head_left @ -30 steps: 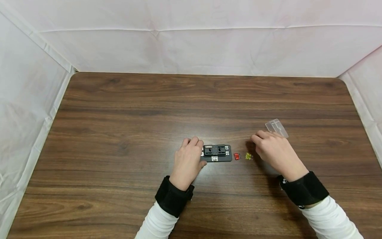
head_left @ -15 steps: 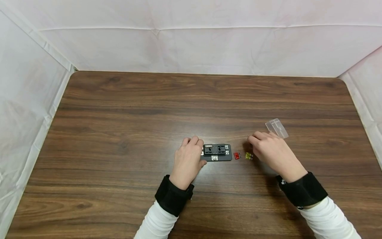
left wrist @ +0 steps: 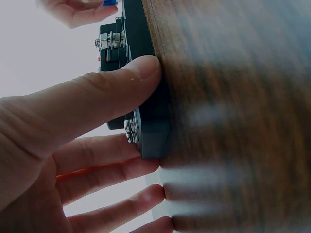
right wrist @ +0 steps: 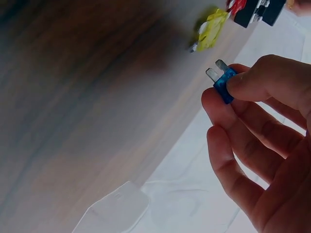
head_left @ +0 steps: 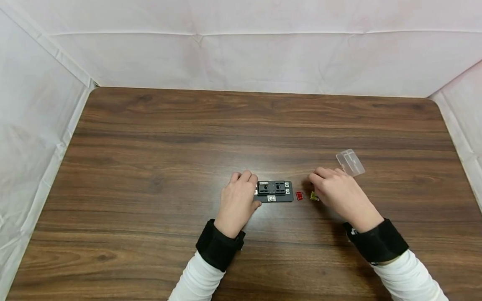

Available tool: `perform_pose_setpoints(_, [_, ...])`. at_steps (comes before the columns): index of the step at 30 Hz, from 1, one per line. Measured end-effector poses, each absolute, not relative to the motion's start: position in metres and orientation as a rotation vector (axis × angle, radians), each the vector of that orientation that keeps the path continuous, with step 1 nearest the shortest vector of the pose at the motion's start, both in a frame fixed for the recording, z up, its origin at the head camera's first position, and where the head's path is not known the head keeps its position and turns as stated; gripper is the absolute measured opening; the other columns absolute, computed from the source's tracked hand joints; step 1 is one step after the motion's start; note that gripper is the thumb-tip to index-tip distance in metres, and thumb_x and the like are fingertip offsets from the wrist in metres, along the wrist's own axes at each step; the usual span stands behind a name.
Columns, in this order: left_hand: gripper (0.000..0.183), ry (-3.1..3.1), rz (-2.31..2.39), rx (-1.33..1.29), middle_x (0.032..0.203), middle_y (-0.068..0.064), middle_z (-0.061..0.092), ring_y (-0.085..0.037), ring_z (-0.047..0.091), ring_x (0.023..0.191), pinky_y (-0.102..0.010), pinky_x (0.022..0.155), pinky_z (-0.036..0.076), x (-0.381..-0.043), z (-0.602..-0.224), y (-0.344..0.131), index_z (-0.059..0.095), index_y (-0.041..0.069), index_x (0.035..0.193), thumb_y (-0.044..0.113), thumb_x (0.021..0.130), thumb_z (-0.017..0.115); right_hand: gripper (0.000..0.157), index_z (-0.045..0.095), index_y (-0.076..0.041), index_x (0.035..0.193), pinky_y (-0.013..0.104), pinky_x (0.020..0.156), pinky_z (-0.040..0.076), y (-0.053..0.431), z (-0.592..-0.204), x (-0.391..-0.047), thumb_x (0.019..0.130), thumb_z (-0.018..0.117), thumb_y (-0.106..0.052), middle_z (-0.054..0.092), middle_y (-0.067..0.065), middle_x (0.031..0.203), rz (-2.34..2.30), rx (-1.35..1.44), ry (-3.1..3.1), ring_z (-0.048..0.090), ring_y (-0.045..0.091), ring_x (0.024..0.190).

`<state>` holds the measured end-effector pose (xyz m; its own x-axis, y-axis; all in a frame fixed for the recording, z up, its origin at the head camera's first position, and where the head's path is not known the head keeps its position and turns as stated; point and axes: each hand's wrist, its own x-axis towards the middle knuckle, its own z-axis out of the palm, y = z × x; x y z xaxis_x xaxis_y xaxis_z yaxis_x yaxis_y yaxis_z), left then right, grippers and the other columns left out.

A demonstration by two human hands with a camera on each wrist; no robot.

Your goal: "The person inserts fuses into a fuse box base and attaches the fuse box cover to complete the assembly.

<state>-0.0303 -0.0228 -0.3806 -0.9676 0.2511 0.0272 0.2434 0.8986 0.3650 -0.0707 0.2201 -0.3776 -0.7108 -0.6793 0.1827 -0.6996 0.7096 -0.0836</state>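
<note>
My left hand (head_left: 235, 204) grips the left end of a black fuse block (head_left: 279, 198) lying on the table. In the left wrist view the thumb presses one long side of the fuse block (left wrist: 154, 133), with fingers at the other side. My right hand (head_left: 342, 195) is over the table to the right of the block. Between thumb and fingers it pinches a blue blade fuse (right wrist: 223, 88), metal prongs exposed. A red blade fuse (head_left: 299, 195) and a yellow blade fuse (head_left: 314, 195) lie between block and right hand.
A clear plastic cover (head_left: 351, 162) lies just beyond the right hand. Brown wood-grain table (head_left: 162, 138) extends around everything. White cloth walls (head_left: 241, 62) stand along its back and sides.
My right hand has moved a little to the left, toward the yellow fuse and the block. The left hand stays on the block.
</note>
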Motion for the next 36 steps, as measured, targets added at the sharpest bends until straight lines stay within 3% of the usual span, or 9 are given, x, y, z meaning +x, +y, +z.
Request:
perform_pose_setpoints(19, [0.046, 3.033, 0.582, 0.386, 0.097, -0.005, 0.061, -0.025, 0.053, 0.097, -0.039, 0.065, 0.056, -0.031, -0.381, -0.023, 0.063, 0.006, 0.099, 0.022, 0.062, 0.084, 0.020, 0.066, -0.009, 0.086, 0.041, 0.062, 0.051, 0.202, -0.378, -0.062, 0.068, 0.069, 0.000, 0.064, 0.004, 0.082, 0.414, 1.120, -2.727, 0.061, 0.023, 0.071])
perform_pose_setpoints(36, [0.044, 3.049, 0.580, 0.401, 0.096, -0.006, 0.061, -0.025, 0.053, 0.098, -0.039, 0.066, 0.057, -0.030, -0.381, -0.023, 0.062, 0.006, 0.097, 0.022, 0.062, 0.084, 0.018, 0.064, -0.006, 0.087, 0.040, 0.063, 0.050, 0.189, -0.374, -0.055, 0.071, 0.071, -0.003, 0.062, 0.005, 0.081, 0.409, 1.129, -2.718, 0.059, 0.022, 0.070])
